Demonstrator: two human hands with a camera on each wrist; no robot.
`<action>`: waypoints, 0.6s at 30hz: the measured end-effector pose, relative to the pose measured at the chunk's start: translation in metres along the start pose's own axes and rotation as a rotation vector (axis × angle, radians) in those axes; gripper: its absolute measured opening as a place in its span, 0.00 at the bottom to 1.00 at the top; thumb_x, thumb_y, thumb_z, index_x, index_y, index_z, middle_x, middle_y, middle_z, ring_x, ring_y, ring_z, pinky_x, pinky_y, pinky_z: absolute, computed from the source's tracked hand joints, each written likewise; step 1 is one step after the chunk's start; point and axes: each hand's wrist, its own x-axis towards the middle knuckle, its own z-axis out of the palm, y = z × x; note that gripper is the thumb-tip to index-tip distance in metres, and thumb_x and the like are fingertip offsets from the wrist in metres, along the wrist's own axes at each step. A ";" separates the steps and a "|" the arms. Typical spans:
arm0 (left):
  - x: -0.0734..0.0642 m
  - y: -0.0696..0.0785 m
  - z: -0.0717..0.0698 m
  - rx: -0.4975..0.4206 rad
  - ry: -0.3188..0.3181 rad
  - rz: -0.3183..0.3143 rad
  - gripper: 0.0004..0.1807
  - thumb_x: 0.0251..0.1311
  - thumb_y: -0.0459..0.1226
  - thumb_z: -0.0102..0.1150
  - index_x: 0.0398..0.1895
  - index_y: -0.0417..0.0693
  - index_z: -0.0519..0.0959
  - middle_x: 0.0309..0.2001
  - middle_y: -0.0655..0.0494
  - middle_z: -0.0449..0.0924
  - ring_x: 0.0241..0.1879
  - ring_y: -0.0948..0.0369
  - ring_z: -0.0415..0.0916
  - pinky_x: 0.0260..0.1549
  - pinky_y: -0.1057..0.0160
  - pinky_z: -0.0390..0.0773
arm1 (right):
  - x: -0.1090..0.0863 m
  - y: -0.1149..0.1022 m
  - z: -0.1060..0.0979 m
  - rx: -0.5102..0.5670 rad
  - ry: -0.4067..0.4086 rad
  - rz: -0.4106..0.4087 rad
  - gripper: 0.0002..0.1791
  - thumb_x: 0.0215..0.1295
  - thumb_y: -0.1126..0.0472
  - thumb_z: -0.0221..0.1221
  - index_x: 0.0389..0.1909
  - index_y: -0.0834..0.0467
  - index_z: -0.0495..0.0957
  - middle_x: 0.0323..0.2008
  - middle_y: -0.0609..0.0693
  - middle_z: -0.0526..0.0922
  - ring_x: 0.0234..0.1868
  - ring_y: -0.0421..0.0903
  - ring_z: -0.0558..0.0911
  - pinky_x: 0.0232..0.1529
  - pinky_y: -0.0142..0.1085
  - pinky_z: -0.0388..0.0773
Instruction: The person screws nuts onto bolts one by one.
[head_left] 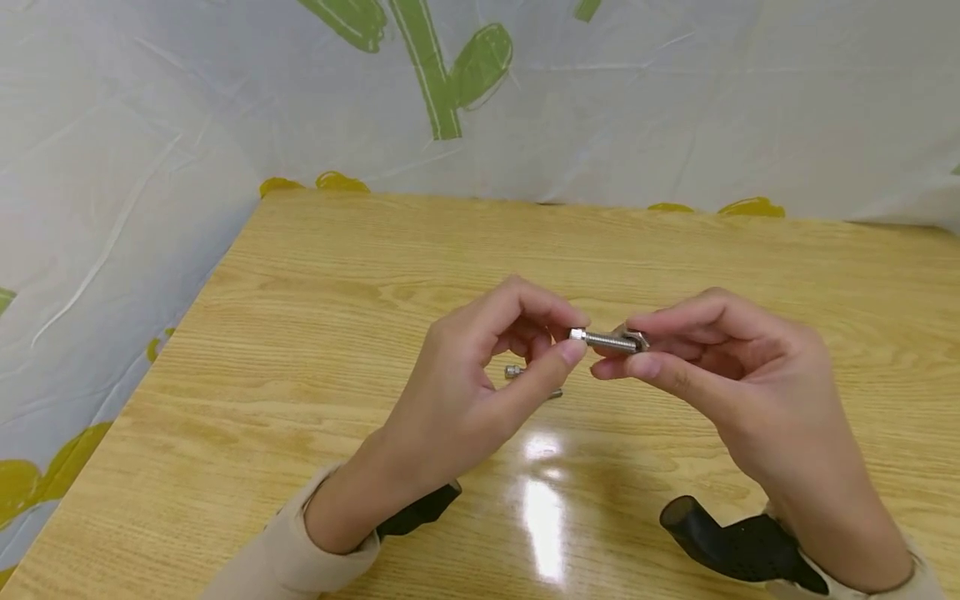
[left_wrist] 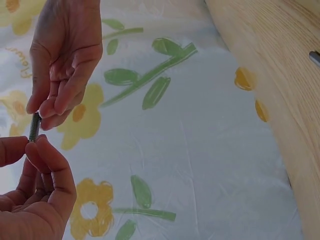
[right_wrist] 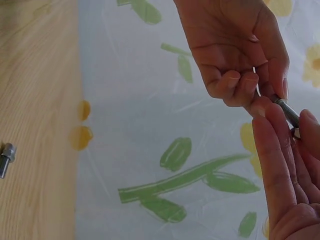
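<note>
My left hand (head_left: 480, 375) pinches the knurled head of a silver bolt (head_left: 611, 342) between thumb and index finger. The threaded shank points right, toward my right hand (head_left: 757, 379). There, thumb and fingers pinch a hex nut (head_left: 641, 340) at the bolt's far end. Both wrist views show the two hands meeting over the bolt (left_wrist: 34, 128), and in the right wrist view the nut (right_wrist: 296, 133) is partly hidden by fingers. A second bolt (head_left: 513, 372) lies on the table behind my left hand, its middle covered by the fingers.
The wood-grain table (head_left: 337, 275) spreads under both hands. A pale cloth (head_left: 600, 117) with green leaves and yellow flowers hangs along its back and left edges. Black curved mounts (head_left: 738, 546) sit beneath both wrists, near beige sleeves (head_left: 322, 542).
</note>
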 end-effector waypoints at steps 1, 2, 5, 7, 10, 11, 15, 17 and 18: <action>0.000 -0.001 0.000 -0.004 0.000 0.001 0.10 0.64 0.41 0.53 0.41 0.44 0.75 0.30 0.64 0.75 0.26 0.69 0.71 0.30 0.68 0.78 | 0.000 0.001 -0.001 0.027 -0.009 -0.020 0.18 0.51 0.91 0.48 0.45 0.84 0.68 0.41 0.76 0.77 0.38 0.65 0.82 0.43 0.48 0.79; -0.001 -0.001 0.001 -0.007 -0.001 0.000 0.10 0.64 0.41 0.53 0.41 0.45 0.75 0.30 0.65 0.75 0.26 0.68 0.71 0.30 0.68 0.78 | 0.000 0.002 -0.001 0.046 -0.016 -0.039 0.18 0.50 0.91 0.48 0.44 0.84 0.67 0.41 0.75 0.77 0.38 0.65 0.82 0.42 0.48 0.79; -0.001 -0.003 0.001 -0.024 -0.005 -0.010 0.09 0.64 0.41 0.53 0.42 0.46 0.75 0.30 0.65 0.75 0.26 0.68 0.71 0.30 0.67 0.78 | -0.001 0.006 -0.003 0.072 -0.030 -0.109 0.18 0.46 0.93 0.49 0.42 0.85 0.67 0.40 0.75 0.76 0.38 0.65 0.81 0.40 0.47 0.80; -0.002 -0.004 0.001 -0.061 -0.011 -0.037 0.09 0.64 0.41 0.54 0.43 0.48 0.75 0.31 0.64 0.76 0.26 0.67 0.72 0.28 0.66 0.77 | -0.001 0.010 -0.003 0.072 -0.036 -0.163 0.19 0.44 0.93 0.51 0.41 0.84 0.67 0.39 0.75 0.76 0.39 0.65 0.80 0.40 0.46 0.81; -0.002 -0.006 0.001 -0.130 -0.023 -0.100 0.09 0.63 0.41 0.55 0.43 0.49 0.76 0.33 0.62 0.77 0.27 0.64 0.74 0.26 0.65 0.76 | 0.000 0.015 -0.005 0.025 -0.040 -0.282 0.20 0.40 0.93 0.55 0.38 0.84 0.67 0.38 0.74 0.76 0.40 0.64 0.79 0.41 0.43 0.81; -0.002 -0.006 0.000 -0.152 -0.026 -0.124 0.09 0.63 0.41 0.55 0.43 0.49 0.76 0.33 0.62 0.78 0.27 0.63 0.75 0.25 0.64 0.76 | 0.001 0.017 -0.005 0.000 -0.035 -0.319 0.20 0.38 0.92 0.57 0.37 0.84 0.67 0.38 0.74 0.77 0.40 0.63 0.79 0.41 0.42 0.81; -0.003 -0.007 -0.002 -0.173 -0.037 -0.192 0.09 0.62 0.41 0.57 0.43 0.49 0.77 0.35 0.60 0.79 0.29 0.62 0.76 0.26 0.63 0.77 | 0.003 0.021 -0.004 -0.121 -0.026 -0.436 0.19 0.36 0.89 0.62 0.33 0.83 0.70 0.35 0.71 0.80 0.38 0.59 0.81 0.41 0.38 0.81; -0.003 -0.006 -0.002 -0.162 -0.042 -0.207 0.09 0.62 0.41 0.57 0.42 0.48 0.77 0.35 0.60 0.79 0.28 0.62 0.77 0.27 0.63 0.78 | 0.004 0.019 -0.004 -0.158 -0.035 -0.438 0.18 0.36 0.88 0.63 0.33 0.83 0.71 0.34 0.69 0.81 0.37 0.57 0.82 0.41 0.36 0.81; -0.003 -0.006 -0.003 -0.152 -0.046 -0.209 0.09 0.62 0.41 0.57 0.42 0.48 0.77 0.35 0.60 0.79 0.28 0.62 0.77 0.27 0.63 0.78 | 0.004 0.018 -0.003 -0.170 -0.040 -0.426 0.18 0.36 0.88 0.63 0.33 0.83 0.72 0.33 0.68 0.81 0.37 0.56 0.82 0.41 0.35 0.81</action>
